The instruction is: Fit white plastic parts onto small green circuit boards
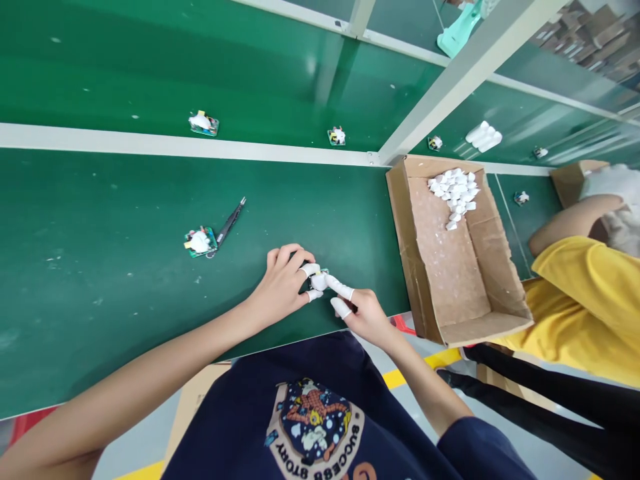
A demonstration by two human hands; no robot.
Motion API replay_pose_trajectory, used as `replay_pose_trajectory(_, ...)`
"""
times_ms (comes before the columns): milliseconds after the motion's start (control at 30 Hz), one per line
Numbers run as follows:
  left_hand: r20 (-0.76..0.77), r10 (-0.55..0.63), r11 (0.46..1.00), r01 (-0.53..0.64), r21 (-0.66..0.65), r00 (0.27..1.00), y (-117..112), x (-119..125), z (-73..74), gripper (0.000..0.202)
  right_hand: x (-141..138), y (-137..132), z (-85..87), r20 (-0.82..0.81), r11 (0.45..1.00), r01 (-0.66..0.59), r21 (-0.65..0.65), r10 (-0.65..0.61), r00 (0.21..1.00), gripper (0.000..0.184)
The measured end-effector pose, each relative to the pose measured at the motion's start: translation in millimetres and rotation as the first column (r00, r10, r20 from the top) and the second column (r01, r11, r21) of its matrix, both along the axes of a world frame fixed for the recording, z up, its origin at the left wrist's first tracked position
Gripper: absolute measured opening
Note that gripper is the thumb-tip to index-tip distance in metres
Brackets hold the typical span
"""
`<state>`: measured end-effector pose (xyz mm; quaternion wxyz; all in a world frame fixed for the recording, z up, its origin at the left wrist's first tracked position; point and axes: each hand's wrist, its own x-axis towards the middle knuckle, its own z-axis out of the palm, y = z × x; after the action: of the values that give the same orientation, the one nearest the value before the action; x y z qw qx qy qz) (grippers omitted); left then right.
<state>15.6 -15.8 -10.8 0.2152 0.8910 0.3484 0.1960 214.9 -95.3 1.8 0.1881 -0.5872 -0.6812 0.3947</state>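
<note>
A small circuit board with a white pad on it [319, 281] is gripped by my left hand [286, 283] between thumb and fingers, just above the green bench. White finger cots cover some fingertips on both hands. From the other side, the index fingertip of my right hand [361, 313] touches the white pad. Its thumb is held apart below. Left of my hands lies another circuit board [201, 241] with a white lump on top. Black tweezers [230, 225] rest beside that board, their tips pointing away from me.
An open cardboard box [450, 273] with many white pieces [455, 190] stands at the right. Behind a pale rail [175, 141], more boards [203, 123] sit on a green surface. A slanting post [465, 80] rises there. A co-worker in a yellow shirt [585, 300] is at the far right.
</note>
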Motion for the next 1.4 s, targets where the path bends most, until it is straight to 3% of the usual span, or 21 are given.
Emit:
replay_pose_trajectory(100,-0.016,0.006,1.0,-0.006,0.018,1.0,-0.5,0.3,-0.8,0.029,-1.2,-4.2,0.8,-0.071,0.985,0.146,-0.087,-0.153,0.986,0.041)
replay_pose_trajectory(200,-0.026,-0.004,1.0,0.004,0.023,1.0,-0.1,0.5,-1.4,0.03,-7.6,-8.6,-3.5,0.016,0.981,0.192,-0.018,-0.192,0.981,0.04)
replay_pose_trajectory(300,-0.03,-0.041,0.999,0.042,0.031,0.999,1.1,0.5,-1.2,0.027,-12.6,-7.9,-6.4,0.221,0.988,0.062,0.139,-0.092,0.971,0.037)
replay_pose_trajectory(400,-0.039,-0.057,0.997,0.059,0.043,0.998,2.3,0.1,-1.3,0.029,-9.7,1.3,-2.8,0.393,0.963,-0.066,0.263,-0.044,0.919,0.033)
replay_pose_trajectory(467,-0.05,-0.052,0.998,0.055,0.043,0.997,2.6,-0.5,-1.5,0.032,-4.2,10.2,2.3,0.445,0.944,-0.119,0.308,-0.032,0.895,0.034)
replay_pose_trajectory(533,-0.063,-0.061,0.997,0.063,0.035,0.996,2.5,-1.2,-1.6,0.033,1.3,18.8,7.4,0.475,0.929,-0.222,0.295,0.059,0.878,0.038)
replay_pose_trajectory(633,-0.069,-0.1,0.995,0.1,-0.001,0.993,2.6,-2.2,-1.2,0.032,5.3,28.6,10.6,0.444,0.919,-0.323,0.227,0.197,0.874,0.034)
replay_pose_trajectory(733,-0.051,-0.121,0.991,0.118,-0.059,0.991,3.7,-2.9,-0.7,0.029,4.5,33.8,7.4,0.354,0.948,-0.26,0.186,0.182,0.917,0.028)
replay_pose_trajectory(800,-0.036,-0.123,0.989,0.119,-0.093,0.992,4.4,-3.2,-0.2,0.027,3.7,34.8,2.7,0.341,0.938,-0.288,0.191,0.211,0.916,0.027)
replay_pose_trajectory(933,-0.013,-0.118,0.986,0.115,-0.122,0.993,4.6,-3.2,0.9,0.03,5.3,34.0,-5.7,0.392,0.883,-0.35,0.313,0.216,0.894,0.03)
replay_pose_trajectory(1133,-0.027,-0.123,0.988,0.12,-0.101,0.992,5.1,-3.3,-0.9,0.023,9.5,36.3,-8.3,0.358,0.865,-0.382,0.325,0.261,0.897,0.035)
replay_pose_trajectory(1267,-0.032,-0.139,0.987,0.136,-0.081,0.99,6.4,-4.6,-1.7,0.021,9.2,33.6,-18.6,0.439,0.78,-0.411,0.472,0.196,0.877,0.036)
replay_pose_trajectory(1333,-0.041,-0.148,0.987,0.145,-0.066,0.988,6.6,-5.0,-0.3,0.018,10.0,28.6,-23.4,0.419,0.755,-0.388,0.529,0.165,0.893,0.039)
replay_pose_trajectory(1400,-0.025,-0.148,0.987,0.146,-0.075,0.989,6.8,-5.1,2.1,0.019,11.5,21.4,-23.7,0.329,0.763,-0.307,0.57,0.13,0.935,0.05)
